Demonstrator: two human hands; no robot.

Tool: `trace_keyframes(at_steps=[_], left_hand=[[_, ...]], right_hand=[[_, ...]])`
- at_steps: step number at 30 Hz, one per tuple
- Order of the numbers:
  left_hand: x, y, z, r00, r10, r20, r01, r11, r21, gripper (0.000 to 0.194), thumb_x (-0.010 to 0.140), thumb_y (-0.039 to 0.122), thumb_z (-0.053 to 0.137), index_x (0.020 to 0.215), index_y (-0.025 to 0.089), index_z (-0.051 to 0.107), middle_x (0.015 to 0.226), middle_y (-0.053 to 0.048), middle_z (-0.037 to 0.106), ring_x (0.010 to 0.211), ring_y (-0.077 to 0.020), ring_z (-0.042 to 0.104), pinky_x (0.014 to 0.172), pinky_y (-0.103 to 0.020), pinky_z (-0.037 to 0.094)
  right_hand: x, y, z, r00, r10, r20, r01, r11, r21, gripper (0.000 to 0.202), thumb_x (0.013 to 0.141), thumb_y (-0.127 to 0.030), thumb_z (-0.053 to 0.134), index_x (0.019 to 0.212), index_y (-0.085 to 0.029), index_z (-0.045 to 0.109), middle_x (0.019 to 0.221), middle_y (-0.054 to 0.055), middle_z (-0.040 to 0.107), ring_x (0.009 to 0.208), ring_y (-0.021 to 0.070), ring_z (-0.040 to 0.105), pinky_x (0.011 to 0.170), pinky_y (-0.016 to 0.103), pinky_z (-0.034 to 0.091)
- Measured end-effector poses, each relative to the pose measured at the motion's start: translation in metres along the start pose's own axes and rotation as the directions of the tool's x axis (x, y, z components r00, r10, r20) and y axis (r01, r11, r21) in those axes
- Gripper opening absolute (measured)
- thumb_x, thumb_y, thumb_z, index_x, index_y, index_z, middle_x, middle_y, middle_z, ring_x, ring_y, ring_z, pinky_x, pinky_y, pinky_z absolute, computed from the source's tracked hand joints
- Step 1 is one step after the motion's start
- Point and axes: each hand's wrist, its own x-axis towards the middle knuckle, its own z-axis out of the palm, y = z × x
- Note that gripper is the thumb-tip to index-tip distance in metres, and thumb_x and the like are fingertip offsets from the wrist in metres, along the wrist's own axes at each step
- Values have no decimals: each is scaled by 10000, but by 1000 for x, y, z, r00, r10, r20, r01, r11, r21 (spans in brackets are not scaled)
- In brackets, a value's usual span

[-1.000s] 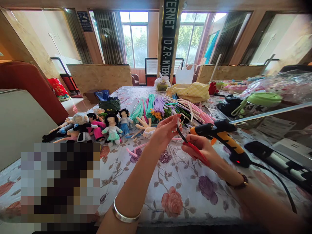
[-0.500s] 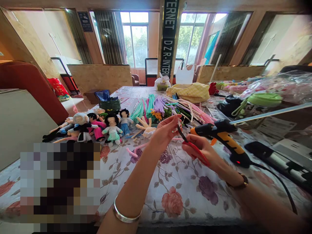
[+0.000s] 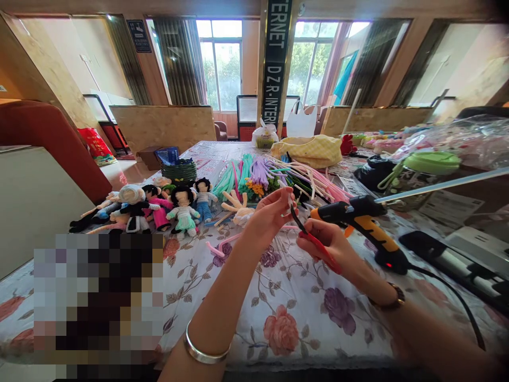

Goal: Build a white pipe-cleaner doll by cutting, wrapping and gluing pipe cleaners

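My left hand (image 3: 267,218) is closed in a pinch on a small white fluffy piece (image 3: 290,201), mostly hidden by the fingertips. Red-handled scissors (image 3: 318,245) with dark blades are gripped in my right hand (image 3: 334,245), their tips right at the white piece. Behind my hands lies a spread bundle of coloured pipe cleaners (image 3: 260,172). A cream-coloured doll part (image 3: 240,213) with finger-like ends rests left of my left hand. On the flowered tablecloth (image 3: 238,302), a bent pink pipe cleaner (image 3: 217,248) lies near my left forearm.
An orange and black glue gun (image 3: 369,225) stands close by my right hand, its cord trailing to the lower right. Several small dolls (image 3: 183,212) sit at the left. Farther back are a yellow checked pouch (image 3: 308,151) and a green-lidded jar (image 3: 431,164).
Both hands stay in nearly the same place. My left fingertips have shifted slightly around the white piece at the scissor tips.
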Motion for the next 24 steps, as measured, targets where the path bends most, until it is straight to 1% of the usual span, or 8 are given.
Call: trace_keyframes(at_steps=[3,6,10,13,17,21,24], left_hand=[[-4,3,3,998,-22,62,27,996,-80,57,738,164,689,754,172,634,752,29,566,681,-93,585,706,-276,467],[-7,5,5,991,-37,129,54,990,-130,80,744,148,681,723,171,607,772,31,566,721,-107,600,757,-308,479],[-9,4,4,981,-42,189,71,986,-148,113,707,172,720,742,173,613,804,19,593,742,-132,611,747,-324,492],[-8,3,3,980,-42,197,70,988,-134,125,694,171,730,756,169,622,812,15,601,711,-128,607,726,-317,496],[-8,3,3,982,-48,181,66,993,-98,83,722,154,698,756,165,624,817,16,596,680,-110,599,723,-309,494],[-7,2,3,982,-39,186,57,994,-92,115,693,165,727,748,166,626,802,23,592,654,-99,595,711,-296,488],[-6,2,3,984,-37,175,52,995,-83,124,686,167,734,746,170,625,797,25,590,640,-94,594,700,-288,481]], right_hand=[[-3,-5,2,999,-42,-26,42,999,16,344,719,-349,723,643,-202,421,576,-79,385,468,52,325,427,217,254],[-4,-6,2,994,-91,-62,92,996,4,307,749,-342,696,672,-205,433,606,-68,421,502,62,354,458,218,281],[-2,2,1,992,-126,-6,125,991,-50,262,758,-297,692,718,-204,450,666,-57,408,566,73,346,505,220,305],[-1,6,2,991,-136,2,136,989,-65,236,781,-299,668,752,-206,453,675,-56,385,572,77,321,497,221,287],[-1,7,3,992,-124,-5,123,989,-81,221,797,-323,648,778,-208,461,682,-53,372,576,83,314,500,227,285],[-2,6,4,994,-107,-9,105,989,-107,234,788,-343,656,773,-211,464,703,-41,402,601,96,344,523,235,308],[-2,5,5,994,-105,-35,99,985,-141,267,759,-363,684,756,-215,462,700,-38,412,611,107,357,544,244,324]])
